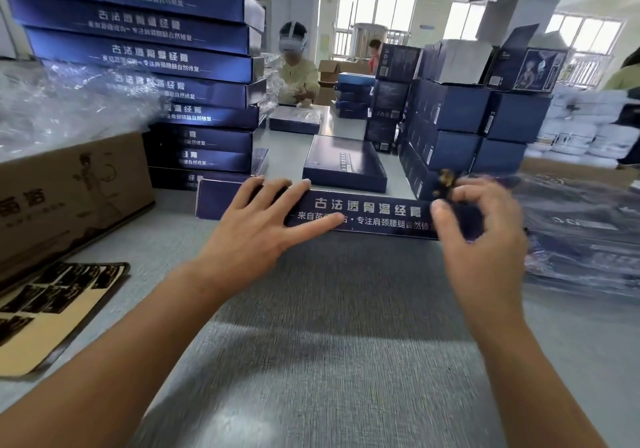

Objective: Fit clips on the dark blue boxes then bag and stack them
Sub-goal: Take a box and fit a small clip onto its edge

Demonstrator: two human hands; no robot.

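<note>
Dark blue box (pixel 367 214) at twelve o'clock: left hand (pixel 256 229) presses flat on it, right hand (pixel 481 226) pinches a blurred gold clip (pixel 446 179).

A dark blue box (pixel 363 214) stood on edge on the grey worktop (pixel 329 343). The left hand (pixel 256 229) lay flat against its front, fingers spread. The right hand (pixel 481 233), blurred, pinched a small gold clip (pixel 446 177) at the box's right end.

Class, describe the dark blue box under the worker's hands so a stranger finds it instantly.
Start at the grey mat. At its far edge lies one dark blue box, its white-lettered side facing the worker. Unlike the stacked boxes behind, the left hand presses it.
</note>
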